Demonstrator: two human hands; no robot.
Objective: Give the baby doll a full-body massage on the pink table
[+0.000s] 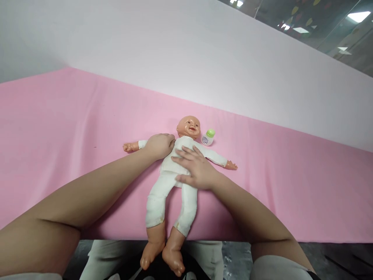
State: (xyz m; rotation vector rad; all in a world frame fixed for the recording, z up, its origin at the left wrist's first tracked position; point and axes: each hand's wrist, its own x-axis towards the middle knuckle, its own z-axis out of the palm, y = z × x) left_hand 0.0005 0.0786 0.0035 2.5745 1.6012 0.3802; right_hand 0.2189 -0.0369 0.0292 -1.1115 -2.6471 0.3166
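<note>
A baby doll in a white suit lies on its back on the pink sheet, head away from me, bare feet hanging over the near edge. My left hand rests on the doll's shoulder and upper arm, fingers curled over the white sleeve. My right hand lies flat on the doll's belly and chest, fingers spread. Just right of the doll's head lies a small white bottle with a green cap, apart from both hands.
The pink sheet covers a wide surface that runs to a white wall behind. At the near edge the surface ends, with my legs and a dark floor below. Glass and ceiling lights show at the top right.
</note>
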